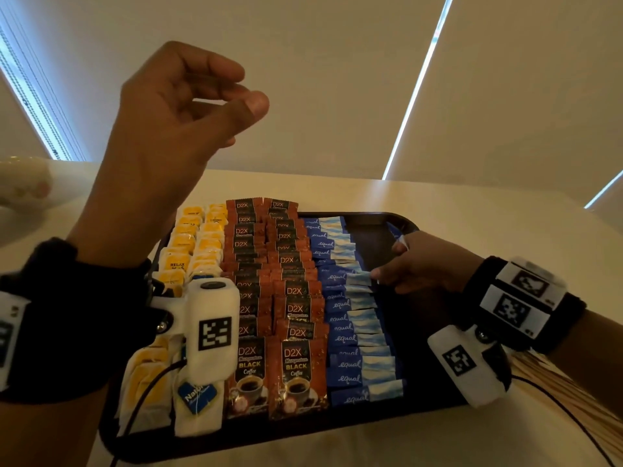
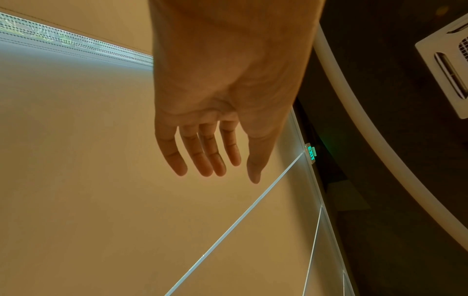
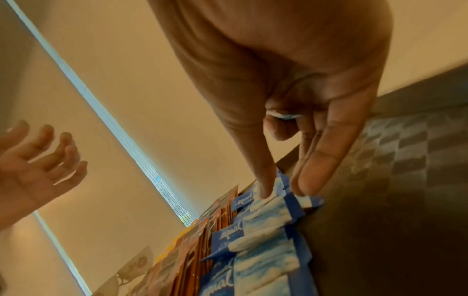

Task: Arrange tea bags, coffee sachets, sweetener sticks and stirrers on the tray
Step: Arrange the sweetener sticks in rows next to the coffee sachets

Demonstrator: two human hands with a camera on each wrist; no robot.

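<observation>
I find the tray (image 1: 377, 219) largely filled. From my left: two columns of tea bags (image 1: 183, 244), two columns of coffee sachets (image 1: 298, 310), then one overlapping column of blue sweetener sticks (image 1: 350, 338), all running front to back. The strip of tray right of the sticks is bare; I judge it is meant for the stirrers (image 1: 556, 392), which lie in a pale bundle on the table (image 1: 472, 210), off the tray, partly hidden under my right wrist. None is on the tray as far as I can see. My right hand (image 1: 424, 261) is low over the middle of the sweetener column: the thumb presses the light end of one stick, two straight fingers (image 3: 316, 166) sit against the column's outer edge, the other fingers are curled in; whether it pinches the stick I cannot tell. My left hand (image 1: 175, 119) is raised well above the tray, fingers loosely bent and apart, holding nothing. Remaining: finish truing the sticks, then place the stirrers.
</observation>
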